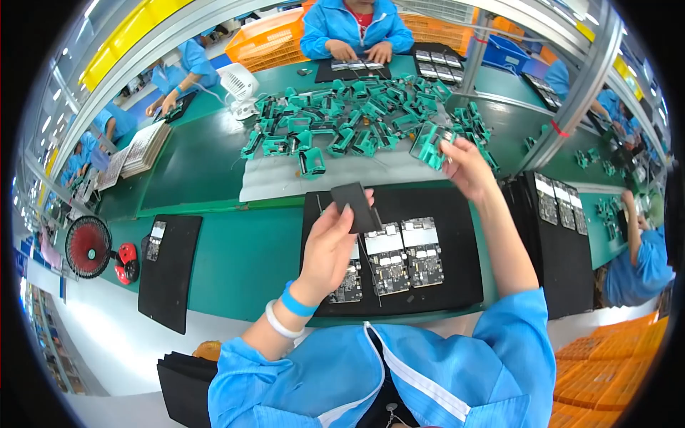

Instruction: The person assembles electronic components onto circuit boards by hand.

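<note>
My left hand (325, 246) is closed on a flat black rectangular module (354, 205), holding it above a black foam mat (460, 267). A thin dark cable runs down near it. Farther right, my right hand (469, 170) pinches a green plastic frame (428, 146) at the edge of a pile of similar green frames (342, 118). Beneath my left hand, several dark circuit boards with white blocks lie in a row on the mat, among them a middle board (389, 267) and a right board (422, 255). The left board (347, 285) is partly covered by that hand.
A white fan (239, 85) stands behind the pile. To the left are a black fan (88, 247), a red-and-black object (127, 262) and another black mat (168, 285). More boards rest on a mat (564, 250) at right. A person's hands (360, 51) work across the table. A metal post (574, 100) rises at right.
</note>
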{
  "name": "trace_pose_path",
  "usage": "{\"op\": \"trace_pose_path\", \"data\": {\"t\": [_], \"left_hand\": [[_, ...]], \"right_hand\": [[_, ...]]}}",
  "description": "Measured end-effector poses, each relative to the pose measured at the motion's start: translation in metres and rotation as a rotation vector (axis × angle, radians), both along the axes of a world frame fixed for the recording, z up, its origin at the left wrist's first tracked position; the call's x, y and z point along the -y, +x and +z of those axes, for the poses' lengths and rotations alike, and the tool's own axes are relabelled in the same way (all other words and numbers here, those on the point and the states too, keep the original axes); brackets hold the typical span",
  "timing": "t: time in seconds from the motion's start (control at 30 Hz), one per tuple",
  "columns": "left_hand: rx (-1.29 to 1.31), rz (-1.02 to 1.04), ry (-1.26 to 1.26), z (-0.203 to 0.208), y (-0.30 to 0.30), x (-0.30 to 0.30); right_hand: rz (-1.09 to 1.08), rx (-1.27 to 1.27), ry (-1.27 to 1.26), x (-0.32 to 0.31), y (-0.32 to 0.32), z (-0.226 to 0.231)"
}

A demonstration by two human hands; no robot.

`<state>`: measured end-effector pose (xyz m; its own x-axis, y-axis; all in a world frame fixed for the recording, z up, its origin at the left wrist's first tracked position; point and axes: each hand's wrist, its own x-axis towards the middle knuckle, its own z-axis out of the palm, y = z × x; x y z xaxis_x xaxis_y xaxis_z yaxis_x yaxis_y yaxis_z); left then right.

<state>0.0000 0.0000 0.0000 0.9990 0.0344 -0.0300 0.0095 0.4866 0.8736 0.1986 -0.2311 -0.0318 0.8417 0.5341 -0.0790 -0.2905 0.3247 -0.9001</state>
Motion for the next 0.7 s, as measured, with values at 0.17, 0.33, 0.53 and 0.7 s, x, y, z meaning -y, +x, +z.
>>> {"op": "trace_pose_path", "data": {"t": [0.17,0.33,0.53,0.7], "left_hand": [[-0.013,-0.124,-0.726,0.004,0.025,0.031],[0.171,-0.267,-0.642,0.012,0.035,0.024],[0.041,-0.296,-0.420,0.026,0.047,0.020],[0.072,-0.152,0.304,0.014,0.023,0.030]], "right_hand": [[0.184,-0.207,0.406,-0.018,-0.087,0.007],[0.259,-0.050,0.251,-0.007,-0.094,0.027],[0.203,0.236,-0.223,-0.008,-0.098,0.053],[0.028,0.379,-0.415,0.014,-0.048,0.050]]}}
